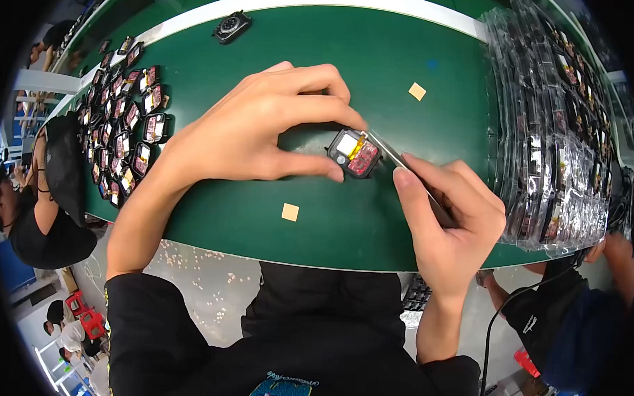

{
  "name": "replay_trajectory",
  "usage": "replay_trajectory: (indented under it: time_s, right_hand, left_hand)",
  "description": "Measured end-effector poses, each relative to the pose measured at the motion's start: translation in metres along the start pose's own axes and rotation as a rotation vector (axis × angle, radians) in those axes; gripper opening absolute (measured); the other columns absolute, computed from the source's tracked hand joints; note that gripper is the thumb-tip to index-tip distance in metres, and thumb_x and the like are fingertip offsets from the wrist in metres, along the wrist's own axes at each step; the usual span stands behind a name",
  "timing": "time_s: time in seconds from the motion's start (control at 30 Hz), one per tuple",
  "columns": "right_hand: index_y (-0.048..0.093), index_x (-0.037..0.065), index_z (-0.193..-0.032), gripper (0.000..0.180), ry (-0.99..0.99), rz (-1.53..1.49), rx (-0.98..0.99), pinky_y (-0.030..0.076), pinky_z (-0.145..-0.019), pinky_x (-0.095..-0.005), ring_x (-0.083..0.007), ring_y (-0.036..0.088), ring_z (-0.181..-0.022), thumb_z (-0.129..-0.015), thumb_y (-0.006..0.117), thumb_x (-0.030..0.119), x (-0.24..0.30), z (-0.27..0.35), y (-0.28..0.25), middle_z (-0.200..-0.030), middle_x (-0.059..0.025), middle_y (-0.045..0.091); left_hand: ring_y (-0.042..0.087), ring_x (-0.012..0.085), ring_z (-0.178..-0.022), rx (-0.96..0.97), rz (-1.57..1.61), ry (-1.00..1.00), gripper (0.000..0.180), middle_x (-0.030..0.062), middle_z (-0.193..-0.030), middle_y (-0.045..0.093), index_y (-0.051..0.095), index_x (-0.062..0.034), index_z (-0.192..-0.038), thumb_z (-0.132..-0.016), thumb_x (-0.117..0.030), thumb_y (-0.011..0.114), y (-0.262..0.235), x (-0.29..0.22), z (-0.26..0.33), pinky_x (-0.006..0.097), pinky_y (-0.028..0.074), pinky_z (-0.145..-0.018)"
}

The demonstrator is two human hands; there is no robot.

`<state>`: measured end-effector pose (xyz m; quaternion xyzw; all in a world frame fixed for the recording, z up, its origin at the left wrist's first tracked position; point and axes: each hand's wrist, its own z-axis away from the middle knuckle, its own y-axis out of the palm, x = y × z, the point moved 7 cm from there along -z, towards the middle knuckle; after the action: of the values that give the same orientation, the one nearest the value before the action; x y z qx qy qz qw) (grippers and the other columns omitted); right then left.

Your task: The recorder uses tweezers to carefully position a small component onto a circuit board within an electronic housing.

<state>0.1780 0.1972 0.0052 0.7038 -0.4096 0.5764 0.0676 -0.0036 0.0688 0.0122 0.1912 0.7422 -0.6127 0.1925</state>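
Observation:
An opened smartwatch case (361, 160) rests on the green table in front of me, with a white block, yellow tape and a red circuit board showing inside. My left hand (260, 119) holds it, thumb on its near left edge and index finger at its far edge. In my right hand (459, 217) is a pair of metal tweezers (387, 149), gripped between thumb and fingers. Their tips reach the case's upper right edge, close to my left index fingertip. Whether they pinch anything is too small to tell.
Many similar opened cases (154, 127) crowd the table's left side. Stacked clear plastic trays (535, 136) line the right. A black watch case (231, 27) lies at the far side. Two small tan squares (290, 212) lie on the green tabletop (239, 230). Other people sit at both sides.

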Motion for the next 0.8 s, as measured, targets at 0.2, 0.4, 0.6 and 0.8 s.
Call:
replay_trajectory:
  time_s: [0.2, 0.4, 0.6, 0.8]
  right_hand:
    - [0.084, -0.007, -0.108, 0.016, 0.264, -0.387, 0.153, 0.039, -0.058, -0.0213, -0.003, 0.056, -0.067, -0.092, 0.083, -0.008, -0.018, -0.005, -0.005, -0.079, -0.0016, 0.068]
    - [0.084, -0.003, -0.097, 0.014, 0.053, -0.038, 0.117, 0.033, -0.051, -0.0233, -0.0034, 0.049, -0.054, -0.083, 0.084, -0.007, -0.008, -0.004, -0.008, -0.068, -0.0007, 0.062]
    - [0.084, -0.005, -0.099, 0.014, -0.008, 0.062, 0.15, 0.033, -0.055, -0.0215, -0.0031, 0.051, -0.061, -0.086, 0.083, -0.009, 0.0, -0.007, 0.0, -0.072, 0.0, 0.062]
    - [0.084, -0.004, -0.099, 0.014, -0.028, 0.079, 0.12, 0.031, -0.055, -0.0217, -0.0022, 0.048, -0.06, -0.086, 0.084, -0.007, -0.003, -0.007, 0.002, -0.071, 0.001, 0.061]
  left_hand:
    - [0.061, 0.0179, -0.076, -0.006, 0.278, -0.014, 0.053, 0.0021, -0.095, 0.073, 0.082, -0.0064, -0.124, -0.075, -0.019, 0.098, 0.009, -0.006, -0.002, 0.034, 0.04, -0.078]
    - [0.061, 0.0156, -0.074, -0.069, 0.214, 0.08, 0.052, 0.0017, -0.084, 0.071, 0.082, -0.0033, -0.121, -0.074, -0.018, 0.098, 0.008, -0.008, -0.001, 0.033, 0.037, -0.076]
    - [0.061, 0.0159, -0.074, -0.055, 0.205, 0.045, 0.055, 0.0018, -0.083, 0.068, 0.082, -0.0028, -0.12, -0.071, -0.022, 0.098, 0.009, -0.004, 0.0, 0.033, 0.037, -0.076]
    - [0.063, 0.0167, -0.077, -0.022, 0.193, 0.024, 0.055, 0.002, -0.085, 0.071, 0.083, -0.0034, -0.12, -0.072, -0.024, 0.099, 0.01, -0.002, -0.002, 0.033, 0.038, -0.077]
